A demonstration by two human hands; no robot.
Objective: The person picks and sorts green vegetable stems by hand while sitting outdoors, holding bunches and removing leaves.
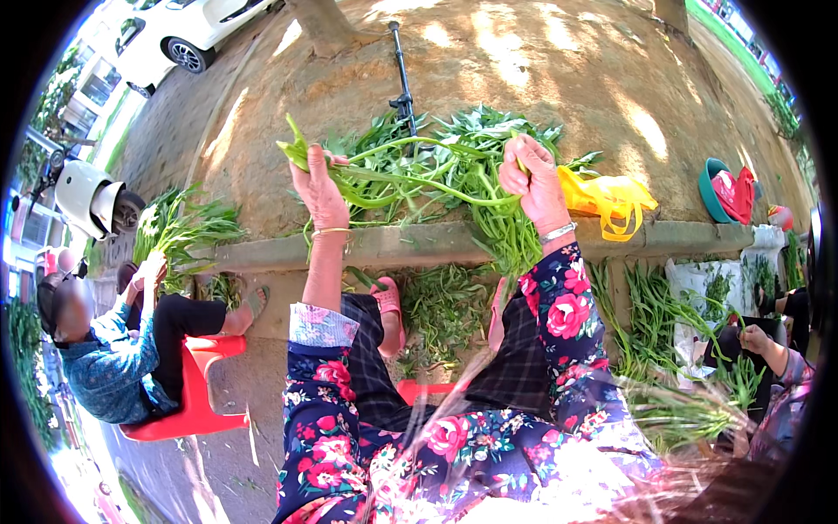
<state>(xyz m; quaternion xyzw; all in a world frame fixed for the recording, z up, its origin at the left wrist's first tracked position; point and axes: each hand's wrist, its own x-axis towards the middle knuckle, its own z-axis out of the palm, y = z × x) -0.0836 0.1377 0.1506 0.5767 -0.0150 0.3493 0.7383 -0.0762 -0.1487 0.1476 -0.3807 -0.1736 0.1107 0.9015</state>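
My left hand (pixel 322 190) grips a few thick green stems of leafy greens (pixel 366 195), which look like water spinach. Their cut ends stick out beyond its fingers at the upper left. Stretching to the right, the stems reach my right hand (pixel 535 183), whose fingers are closed around a stem part. Below and behind both hands spreads a loose pile of the same greens (pixel 488 131), lying on the soil and over the concrete kerb (pixel 419 243). Trimmed leaves (pixel 445 301) cover the ground between my pink shoes (pixel 389 308).
On the left, a person on a red plastic stool (pixel 190 393) holds greens (pixel 177 229). Another person's hand (pixel 756 340) is at right, near more greens (pixel 645 314). A yellow bag (pixel 605 200), a teal basin (pixel 710 190) and a black pole (pixel 400 65) lie beyond the kerb.
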